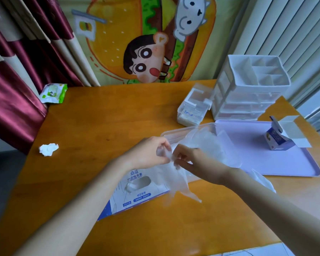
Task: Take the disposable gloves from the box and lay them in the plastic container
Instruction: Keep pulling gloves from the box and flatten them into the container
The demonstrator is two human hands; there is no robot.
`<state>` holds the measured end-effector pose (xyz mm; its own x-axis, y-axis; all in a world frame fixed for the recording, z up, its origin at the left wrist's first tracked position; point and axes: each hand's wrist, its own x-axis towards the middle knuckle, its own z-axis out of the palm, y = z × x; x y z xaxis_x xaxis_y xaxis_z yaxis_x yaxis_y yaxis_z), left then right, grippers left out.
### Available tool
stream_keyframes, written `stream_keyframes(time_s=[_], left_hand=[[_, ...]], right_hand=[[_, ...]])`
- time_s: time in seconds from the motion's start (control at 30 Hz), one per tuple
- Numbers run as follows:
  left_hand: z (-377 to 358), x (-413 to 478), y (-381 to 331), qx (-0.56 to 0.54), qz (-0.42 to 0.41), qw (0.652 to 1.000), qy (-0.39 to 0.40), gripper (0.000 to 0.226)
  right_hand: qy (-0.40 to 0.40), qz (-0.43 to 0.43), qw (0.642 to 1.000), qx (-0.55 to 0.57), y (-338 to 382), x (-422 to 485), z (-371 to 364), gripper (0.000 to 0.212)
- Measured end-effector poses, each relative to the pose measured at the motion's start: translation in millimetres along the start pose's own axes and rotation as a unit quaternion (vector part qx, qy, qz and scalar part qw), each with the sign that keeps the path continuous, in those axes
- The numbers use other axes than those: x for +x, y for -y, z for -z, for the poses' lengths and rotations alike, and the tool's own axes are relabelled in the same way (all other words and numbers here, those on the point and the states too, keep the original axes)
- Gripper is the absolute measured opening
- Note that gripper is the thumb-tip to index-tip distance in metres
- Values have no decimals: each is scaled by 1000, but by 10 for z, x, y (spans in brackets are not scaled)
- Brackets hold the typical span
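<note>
**Both hands pinch a clear glove above the box**

At centre frame the left hand [148,154] and right hand [196,161] meet, fingers closed on the top of one thin, clear glove [175,183]. It hangs from them, its fingers trailing down over the box's right edge.

The box [131,193] lies flat on the wooden surface [103,122] at lower centre, white and blue, with an oval opening where more film shows. Its print reads "一次性手套"; a small blue label seems to read "500只装". The rest is too blurred to read.

The container [177,133], clear plastic, sits just behind the hands, with crumpled gloves [209,143] inside. To its right lies a lilac tray [284,163] carrying a small opened carton [279,141] whose writing is illegible. A crumpled tissue [48,149] lies at left.
</note>
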<state>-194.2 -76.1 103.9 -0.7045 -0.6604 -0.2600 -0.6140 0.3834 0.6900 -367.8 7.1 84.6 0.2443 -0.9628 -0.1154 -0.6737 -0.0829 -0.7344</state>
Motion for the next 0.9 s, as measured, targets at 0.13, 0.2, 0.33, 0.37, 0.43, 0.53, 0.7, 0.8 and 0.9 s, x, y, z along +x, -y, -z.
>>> stream_keyframes(time_s=[0.13, 0.2, 0.33, 0.37, 0.43, 0.53, 0.7, 0.8, 0.9], left_hand=[[4, 69, 10, -80, 4, 996, -51, 8], [25, 105, -8, -105, 9, 994, -44, 8], [53, 213, 17, -117, 32, 992, -43, 9], [53, 250, 7, -114, 35, 991, -57, 8], [62, 310, -67, -113, 24, 988, -103, 8], [110, 357, -270, -145, -39, 972, -182, 18], [64, 311, -498, -163, -118, 961, -189, 42], [-73, 323, -435, -94, -147, 962, -210, 35], [-309, 433, -220, 47, -187, 961, -197, 24]], right_hand=[[-38, -79, 992, 87, -167, -32, 62, 37], [-25, -104, 991, 83, -227, -60, 80, 40], [-76, -96, 992, 32, -344, -50, 233, 39], [-106, -88, 990, 17, -366, -31, 297, 39], [-181, -75, 981, -7, -394, 26, 451, 29], [-296, -63, 953, -23, -324, 56, 694, 14], [-372, 57, 922, -90, -296, -15, 875, 24], [-345, 81, 923, -150, -483, -50, 816, 19], [-278, 63, 938, -200, -777, -60, 652, 22]])
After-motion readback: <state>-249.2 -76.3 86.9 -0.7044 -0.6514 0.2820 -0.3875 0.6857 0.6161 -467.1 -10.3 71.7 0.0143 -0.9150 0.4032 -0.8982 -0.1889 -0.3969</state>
